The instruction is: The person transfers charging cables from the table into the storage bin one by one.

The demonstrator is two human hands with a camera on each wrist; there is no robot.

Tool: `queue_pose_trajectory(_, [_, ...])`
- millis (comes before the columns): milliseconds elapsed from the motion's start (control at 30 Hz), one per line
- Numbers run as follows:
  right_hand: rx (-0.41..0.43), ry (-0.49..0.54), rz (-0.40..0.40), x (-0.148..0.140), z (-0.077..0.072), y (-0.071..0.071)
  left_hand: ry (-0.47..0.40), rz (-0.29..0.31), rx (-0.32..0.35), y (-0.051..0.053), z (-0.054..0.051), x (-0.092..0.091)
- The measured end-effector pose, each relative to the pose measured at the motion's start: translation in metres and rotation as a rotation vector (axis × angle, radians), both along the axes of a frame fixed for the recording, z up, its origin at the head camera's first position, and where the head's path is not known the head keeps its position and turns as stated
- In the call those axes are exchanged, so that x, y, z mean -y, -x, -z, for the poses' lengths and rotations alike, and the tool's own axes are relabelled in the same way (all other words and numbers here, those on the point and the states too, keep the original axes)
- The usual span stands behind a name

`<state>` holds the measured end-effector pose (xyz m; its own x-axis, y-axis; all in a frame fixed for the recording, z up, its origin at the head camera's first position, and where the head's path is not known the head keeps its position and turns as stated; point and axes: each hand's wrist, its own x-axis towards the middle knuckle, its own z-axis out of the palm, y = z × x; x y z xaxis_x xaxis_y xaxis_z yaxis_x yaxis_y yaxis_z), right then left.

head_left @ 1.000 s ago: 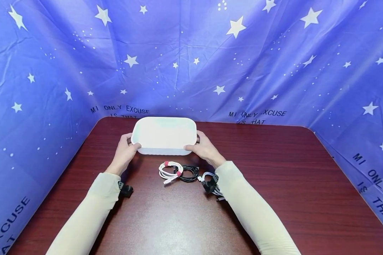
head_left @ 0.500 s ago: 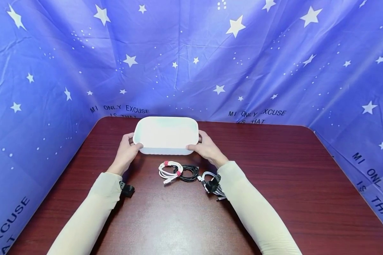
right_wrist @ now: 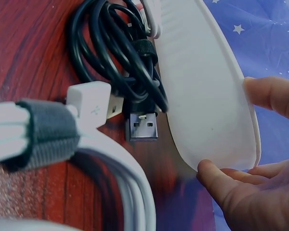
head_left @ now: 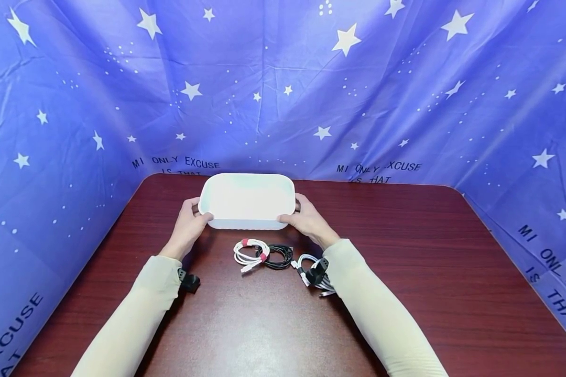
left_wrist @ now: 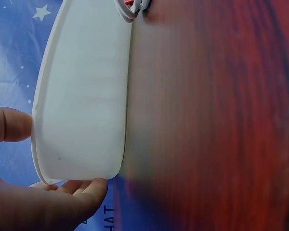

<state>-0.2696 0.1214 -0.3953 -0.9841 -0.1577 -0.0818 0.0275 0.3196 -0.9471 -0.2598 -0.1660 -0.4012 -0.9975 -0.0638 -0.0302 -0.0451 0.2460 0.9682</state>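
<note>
A white plastic bin (head_left: 247,224) with rounded corners stands near the table's back edge, its inside washed out by glare. My left hand (head_left: 187,228) grips its left end, thumb on the near rim and fingers around the end wall. At the opposite end my right hand (head_left: 309,220) holds it the same way. In front of the bin lies a coiled white cable (head_left: 247,267) with red ties, overlapping a coiled black cable (right_wrist: 98,48). Under my right wrist is a grey-white cable bundle (right_wrist: 139,192) with a black strap (right_wrist: 53,132), partly hidden in the head view.
The dark red wood-grain table (head_left: 420,272) extends to both sides and toward me. A blue curtain (head_left: 283,125) with white stars hangs behind it and along its sides. Each of my wrists carries a black camera mount (head_left: 188,281).
Both hands have shifted the bin slightly to the right, keeping their grip. The cables stay where they lay, and more of the grey-white bundle shows beside my right wrist.
</note>
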Motion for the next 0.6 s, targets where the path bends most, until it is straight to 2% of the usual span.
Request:
queue_pose_trajectory(333, [-0.008,-0.024,0.010,-0.0037,0.0006,-0.0015,0.004,0.003,-0.001,0.0000,0.0006,-0.0039])
queue_pose_trajectory(600, [-0.007,0.001,0.012,-0.0053,-0.0009,-0.0032,-0.009,0.000,-0.002,0.0001,0.0010,-0.0067])
